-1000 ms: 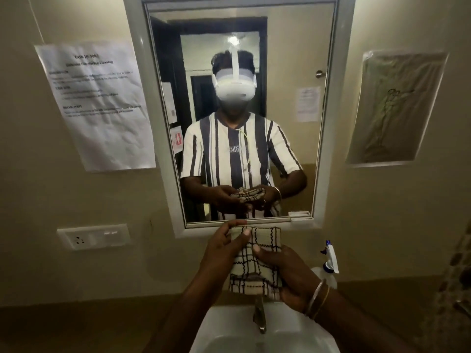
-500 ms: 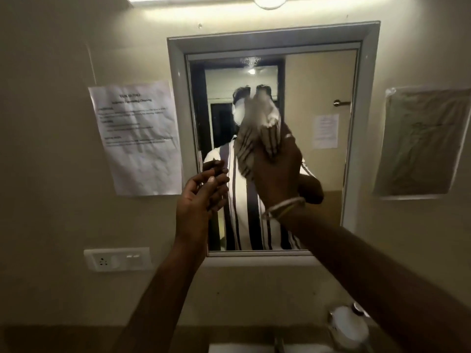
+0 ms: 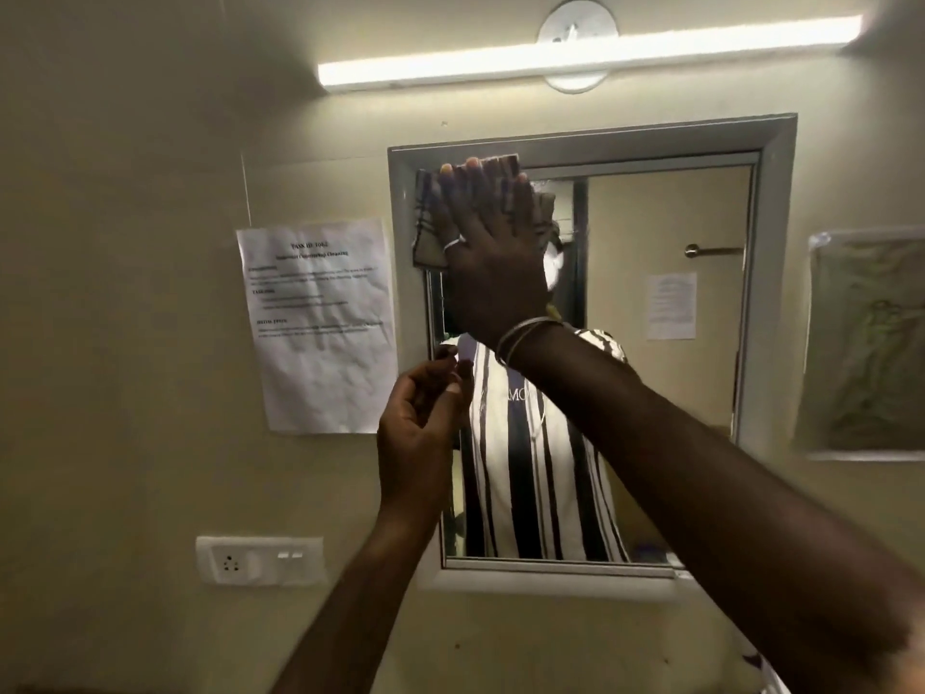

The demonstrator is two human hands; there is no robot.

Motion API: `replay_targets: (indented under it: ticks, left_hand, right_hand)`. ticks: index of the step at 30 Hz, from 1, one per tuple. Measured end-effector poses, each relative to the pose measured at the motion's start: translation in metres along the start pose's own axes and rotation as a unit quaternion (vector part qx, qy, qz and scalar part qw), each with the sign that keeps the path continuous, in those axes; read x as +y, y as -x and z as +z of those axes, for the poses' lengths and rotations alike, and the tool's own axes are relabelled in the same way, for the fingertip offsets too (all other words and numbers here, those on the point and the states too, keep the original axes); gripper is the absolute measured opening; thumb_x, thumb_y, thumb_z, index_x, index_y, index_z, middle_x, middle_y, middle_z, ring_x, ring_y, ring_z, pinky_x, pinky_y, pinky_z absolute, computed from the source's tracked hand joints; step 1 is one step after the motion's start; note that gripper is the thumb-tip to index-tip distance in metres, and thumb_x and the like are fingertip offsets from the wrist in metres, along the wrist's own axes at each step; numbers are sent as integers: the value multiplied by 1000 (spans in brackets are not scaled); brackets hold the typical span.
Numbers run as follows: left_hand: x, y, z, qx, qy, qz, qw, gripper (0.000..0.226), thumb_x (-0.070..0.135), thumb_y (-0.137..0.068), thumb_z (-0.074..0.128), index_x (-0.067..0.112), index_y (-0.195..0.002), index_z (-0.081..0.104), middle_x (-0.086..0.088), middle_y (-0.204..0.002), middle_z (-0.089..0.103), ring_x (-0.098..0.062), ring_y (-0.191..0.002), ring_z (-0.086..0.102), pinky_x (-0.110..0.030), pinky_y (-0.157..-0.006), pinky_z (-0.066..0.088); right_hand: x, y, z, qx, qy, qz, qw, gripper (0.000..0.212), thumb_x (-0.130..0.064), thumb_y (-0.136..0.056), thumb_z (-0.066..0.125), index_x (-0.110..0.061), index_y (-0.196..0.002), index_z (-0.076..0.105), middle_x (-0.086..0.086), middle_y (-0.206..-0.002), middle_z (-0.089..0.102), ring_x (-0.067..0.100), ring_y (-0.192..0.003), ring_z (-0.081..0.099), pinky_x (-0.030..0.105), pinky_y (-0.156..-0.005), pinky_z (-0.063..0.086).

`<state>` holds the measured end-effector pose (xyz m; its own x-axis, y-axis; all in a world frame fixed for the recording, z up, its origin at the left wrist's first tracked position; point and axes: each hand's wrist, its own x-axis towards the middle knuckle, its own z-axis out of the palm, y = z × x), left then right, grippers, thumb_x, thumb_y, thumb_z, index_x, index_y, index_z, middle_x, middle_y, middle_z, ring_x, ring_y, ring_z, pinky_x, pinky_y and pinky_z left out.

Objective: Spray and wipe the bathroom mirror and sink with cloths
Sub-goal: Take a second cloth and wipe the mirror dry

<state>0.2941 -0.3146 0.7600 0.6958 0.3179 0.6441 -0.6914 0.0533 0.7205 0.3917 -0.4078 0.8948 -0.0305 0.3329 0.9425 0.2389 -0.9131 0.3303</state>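
A framed mirror (image 3: 665, 353) hangs on the beige wall ahead. My right hand (image 3: 493, 257) is flat, fingers up, pressing a checked cloth (image 3: 428, 227) against the mirror's top left corner, over the grey frame. Most of the cloth is hidden under the hand. My left hand (image 3: 418, 433) hovers lower, by the mirror's left edge, with fingers curled loosely and holding nothing. The sink and spray bottle are out of view.
A printed paper sheet (image 3: 320, 328) is taped left of the mirror, with a switch and socket plate (image 3: 258, 561) below it. A plastic-covered picture (image 3: 866, 343) hangs to the right. A tube light (image 3: 585, 55) glows above the mirror.
My right hand carried the cloth from above the sink up to the mirror, then left to its top corner. My left hand let go of the cloth. The view tilted upward.
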Motion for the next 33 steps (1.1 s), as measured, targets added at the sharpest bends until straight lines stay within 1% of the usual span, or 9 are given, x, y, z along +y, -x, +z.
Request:
replay_targets:
  ticks: [3,5,9,12,14,18,23,29,33]
  left_hand:
    - [-4,-8,-2,27,-41,53,997,22,9,-100,61,26,-113,68,18,-102,75,-1,-99,71,-20,-81,59]
    - [-4,-13,-2,42,-73,87,993,29,10,-101,60,37,-110,66,26,-100,73,3,-99,70,-14,-79,55]
    - [-8,-22,3,47,-137,160,976,38,10,-103,57,45,-118,60,26,-108,70,0,-108,67,-20,-88,56]
    - [-17,-28,8,39,-160,202,965,29,14,-104,55,30,-128,61,8,-118,70,-9,-114,67,-37,-93,59]
    - [-23,-32,11,46,-170,212,961,29,14,-105,55,21,-132,60,6,-120,70,-9,-114,66,-40,-93,59]
    - [-30,-35,15,44,-190,240,951,32,11,-105,54,19,-136,57,4,-125,68,-8,-117,64,-43,-93,58]
    - [-30,-37,15,20,-173,276,945,41,1,-103,53,18,-140,52,-4,-147,58,-13,-137,55,-43,-107,52]
    - [-39,-41,4,17,-175,281,943,40,0,-103,52,8,-142,52,-5,-147,58,-18,-131,60,-50,-99,57]
    - [-45,-40,3,3,-174,302,937,39,-2,-103,51,5,-142,51,-7,-150,55,-18,-137,55,-51,-103,54]
  right_hand:
    - [-6,0,-2,-14,-9,-6,1000,76,-50,-97,45,-11,-160,31,11,-168,25,35,-157,18,62,-124,9]
    - [-6,0,0,-13,0,-22,1000,79,-61,-99,39,-12,-161,30,11,-169,24,35,-158,16,62,-124,10]
    - [-2,0,5,-16,18,-45,999,72,-56,-102,40,-16,-161,30,10,-169,24,36,-157,16,63,-124,9]
    - [1,-2,5,-18,31,-68,997,70,-55,-102,39,-17,-160,33,9,-169,25,37,-157,17,63,-125,2]
    - [5,-3,5,-22,37,-79,996,70,-55,-102,37,-17,-160,33,9,-169,25,37,-157,16,64,-124,1]
    - [19,-1,2,-33,42,-84,995,71,-58,-102,34,-18,-161,31,8,-169,24,35,-158,16,64,-123,7]
    - [61,18,-15,-40,69,-38,996,72,-62,-103,30,-20,-162,27,7,-170,20,32,-159,13,63,-124,7]
    - [132,57,-40,-41,106,36,993,76,-64,-103,33,-21,-164,19,8,-172,13,33,-159,7,64,-124,11]
    - [163,74,-53,-31,114,75,990,76,-62,-102,37,-21,-164,20,8,-172,14,33,-159,8,64,-123,12]
